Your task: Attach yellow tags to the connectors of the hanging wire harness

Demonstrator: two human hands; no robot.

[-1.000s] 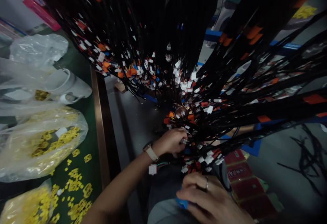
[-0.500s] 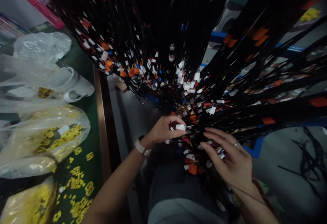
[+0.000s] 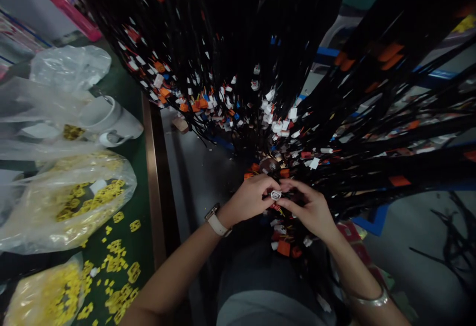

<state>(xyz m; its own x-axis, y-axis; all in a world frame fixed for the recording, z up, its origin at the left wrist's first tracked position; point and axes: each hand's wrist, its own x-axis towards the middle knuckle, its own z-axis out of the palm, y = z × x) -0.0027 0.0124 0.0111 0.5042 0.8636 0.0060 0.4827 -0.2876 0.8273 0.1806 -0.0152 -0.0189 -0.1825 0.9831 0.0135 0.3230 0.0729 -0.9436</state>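
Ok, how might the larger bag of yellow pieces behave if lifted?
The larger bag would probably flop: its clear film lies wrinkled. The yellow pieces inside may slide and bunch, since they sit in a loose, uneven heap.

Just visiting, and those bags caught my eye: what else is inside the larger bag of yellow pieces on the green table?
Among the yellow pieces, the larger bag shows a flat white piece. Its cloudy folds hide whatever lies deeper.

We see a dim, cool-toned view. Hanging black cables (image 3: 238, 23) sink into near-black shadow, losing detail. Soft glare whitens the plastic bags (image 3: 70, 65), and the edge of the desk (image 3: 151, 162) shines faintly. The outer parts look stretched and slightly soft.
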